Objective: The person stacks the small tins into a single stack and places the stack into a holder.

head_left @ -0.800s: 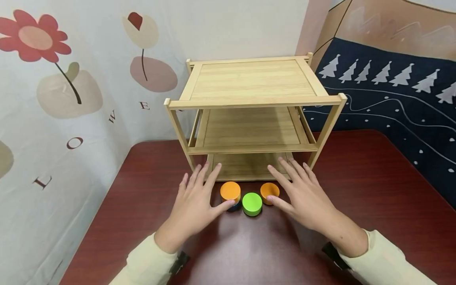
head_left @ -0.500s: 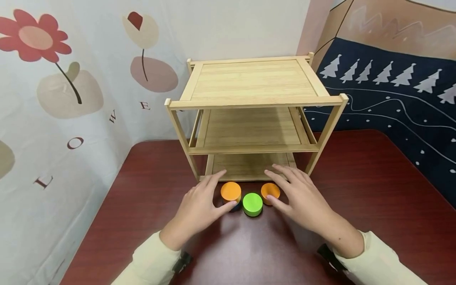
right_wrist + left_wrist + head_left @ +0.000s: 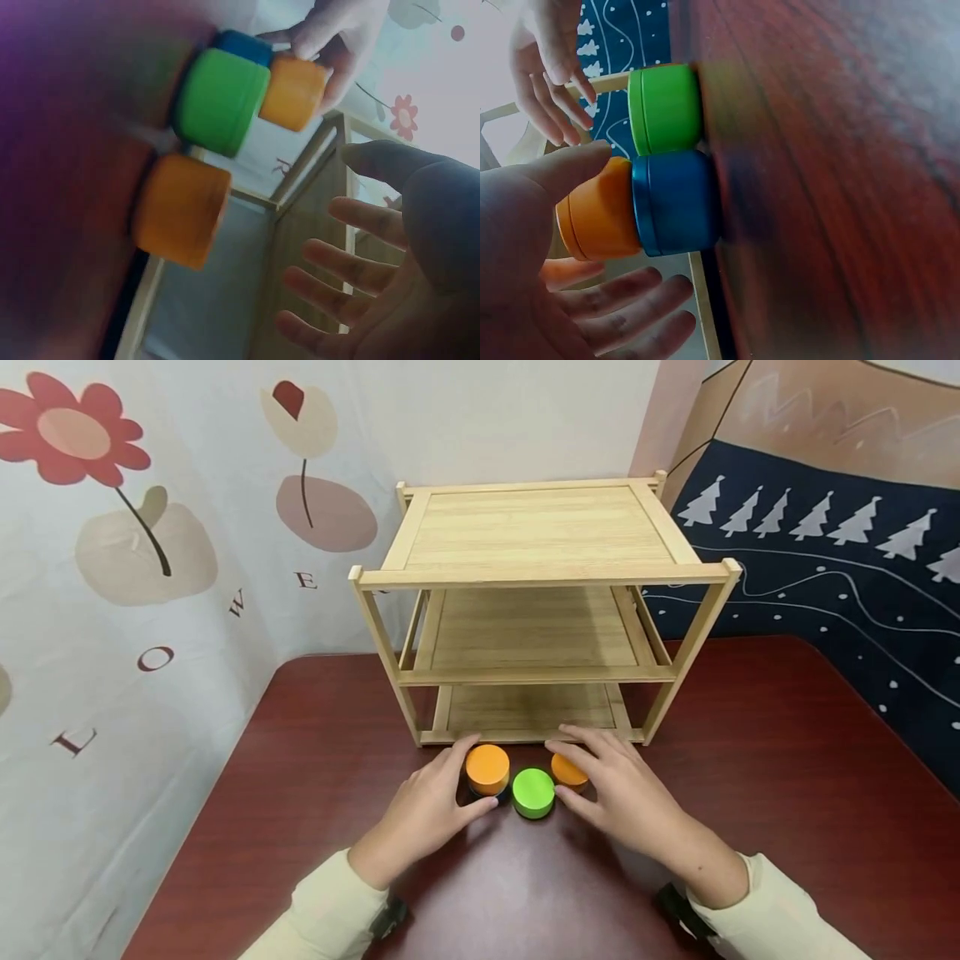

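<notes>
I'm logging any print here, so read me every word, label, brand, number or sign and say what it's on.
"L O W E", on the flowered backdrop.
One more letter, mostly behind the shelf: too hidden to be sure, possibly "R".
The four containers: no lettering visible.

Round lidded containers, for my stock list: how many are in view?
4: an orange container stacked on a blue container by the left hand, a green container right of that stack, and another orange container by the right hand. None appears hidden.

Rack (image 3: 547,531) is standing on table (image 3: 765,718). Before it, stacked jars (image 3: 487,767) are sitting left, middle jar (image 3: 533,794) between, end jar (image 3: 567,772) right.
</notes>
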Motion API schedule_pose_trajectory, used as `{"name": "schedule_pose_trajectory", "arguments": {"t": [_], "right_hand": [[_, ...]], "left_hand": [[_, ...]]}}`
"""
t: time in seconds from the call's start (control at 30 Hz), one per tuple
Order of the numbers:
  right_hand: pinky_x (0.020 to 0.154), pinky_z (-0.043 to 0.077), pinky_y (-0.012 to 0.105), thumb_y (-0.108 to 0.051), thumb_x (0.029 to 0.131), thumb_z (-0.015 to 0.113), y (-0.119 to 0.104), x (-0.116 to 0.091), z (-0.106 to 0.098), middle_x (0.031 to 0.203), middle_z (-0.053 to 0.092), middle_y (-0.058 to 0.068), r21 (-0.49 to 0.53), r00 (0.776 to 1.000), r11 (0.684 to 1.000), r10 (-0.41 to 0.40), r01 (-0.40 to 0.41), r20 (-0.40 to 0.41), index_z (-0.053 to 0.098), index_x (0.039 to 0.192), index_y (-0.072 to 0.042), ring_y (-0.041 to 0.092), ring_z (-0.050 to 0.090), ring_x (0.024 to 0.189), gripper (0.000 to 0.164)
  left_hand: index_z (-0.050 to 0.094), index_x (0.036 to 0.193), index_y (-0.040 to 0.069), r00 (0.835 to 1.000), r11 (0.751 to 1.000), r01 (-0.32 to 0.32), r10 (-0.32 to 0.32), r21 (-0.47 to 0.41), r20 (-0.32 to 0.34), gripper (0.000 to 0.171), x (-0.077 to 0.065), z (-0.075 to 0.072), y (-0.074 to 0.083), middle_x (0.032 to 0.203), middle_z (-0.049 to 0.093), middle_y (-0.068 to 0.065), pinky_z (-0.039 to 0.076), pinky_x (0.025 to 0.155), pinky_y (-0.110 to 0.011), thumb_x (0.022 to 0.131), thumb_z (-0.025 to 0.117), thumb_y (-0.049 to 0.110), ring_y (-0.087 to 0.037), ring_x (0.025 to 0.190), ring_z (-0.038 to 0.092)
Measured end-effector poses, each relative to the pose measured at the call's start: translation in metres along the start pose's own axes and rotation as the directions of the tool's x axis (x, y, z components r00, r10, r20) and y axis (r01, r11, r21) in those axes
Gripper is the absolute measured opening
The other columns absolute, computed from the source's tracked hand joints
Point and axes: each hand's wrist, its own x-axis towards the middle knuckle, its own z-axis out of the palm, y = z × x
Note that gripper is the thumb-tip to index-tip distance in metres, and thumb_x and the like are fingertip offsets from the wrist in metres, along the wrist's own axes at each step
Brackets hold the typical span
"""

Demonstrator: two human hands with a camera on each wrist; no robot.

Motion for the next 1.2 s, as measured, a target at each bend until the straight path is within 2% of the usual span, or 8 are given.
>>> {"name": "schedule_pose_trajectory", "arguments": {"t": [0.33, 0.63, 0.9, 1.03, 1.2], "right_hand": [[0.101, 0.047, 0.056, -0.030, 0.081, 0.083, -0.005, -0.002, 0.012, 0.135, 0.061, 0.010, -0.028, 0.998, 0.998, -0.061, 0.062, 0.027, 0.066, 0.129, -0.017, 0.031, 0.060, 0.121, 0.052], [0.100, 0.050, 0.049, -0.025, 0.078, 0.086, -0.006, -0.005, 0.018, 0.134, 0.062, 0.010, 0.005, 0.995, 0.998, -0.060, 0.060, 0.079, 0.067, 0.128, -0.015, 0.029, 0.061, 0.121, 0.054], [0.102, 0.048, 0.050, -0.023, 0.079, 0.086, -0.006, -0.003, 0.018, 0.133, 0.065, 0.009, 0.012, 0.991, 0.994, -0.109, 0.108, 0.076, 0.070, 0.124, -0.015, 0.029, 0.061, 0.122, 0.049], [0.102, 0.048, 0.050, -0.024, 0.079, 0.086, -0.005, -0.003, 0.018, 0.130, 0.066, 0.008, 0.012, 0.988, 0.992, -0.124, 0.124, 0.087, 0.071, 0.123, -0.015, 0.029, 0.062, 0.121, 0.048], [0.100, 0.049, 0.052, -0.023, 0.076, 0.088, -0.006, -0.001, 0.019, 0.128, 0.068, 0.008, 0.006, 0.983, 0.988, -0.153, 0.153, 0.101, 0.072, 0.122, -0.015, 0.028, 0.063, 0.116, 0.049]], "left_hand": [[0.040, 0.148, 0.013, 0.998, 1.000, 0.013, -0.012, -0.015, 0.055, 0.080, -0.001, 0.005, -0.007, 0.124, 0.069, -0.016, 0.055, 0.085, -0.053, 0.084, 0.081, 0.039, -0.036, 0.104, 0.070], [0.044, 0.143, 0.010, 0.999, 0.999, 0.013, -0.012, -0.033, 0.050, 0.074, 0.001, 0.009, -0.009, 0.112, 0.073, -0.014, 0.056, 0.083, -0.049, 0.084, 0.081, 0.036, -0.032, 0.098, 0.072], [0.049, 0.137, 0.007, 0.996, 0.999, 0.050, -0.048, -0.014, 0.075, 0.068, 0.002, 0.008, -0.013, 0.107, 0.074, -0.011, 0.056, 0.081, -0.046, 0.084, 0.082, 0.034, -0.029, 0.093, 0.072], [0.051, 0.135, 0.006, 0.997, 0.999, 0.046, -0.045, -0.011, 0.070, 0.066, 0.002, 0.007, -0.014, 0.099, 0.074, -0.010, 0.056, 0.078, -0.044, 0.083, 0.082, 0.033, -0.026, 0.085, 0.071], [0.053, 0.130, 0.006, 0.997, 0.999, 0.037, -0.035, -0.028, 0.063, 0.062, 0.003, 0.007, -0.015, 0.095, 0.075, -0.008, 0.056, 0.077, -0.043, 0.082, 0.083, 0.031, -0.024, 0.085, 0.072]]}}
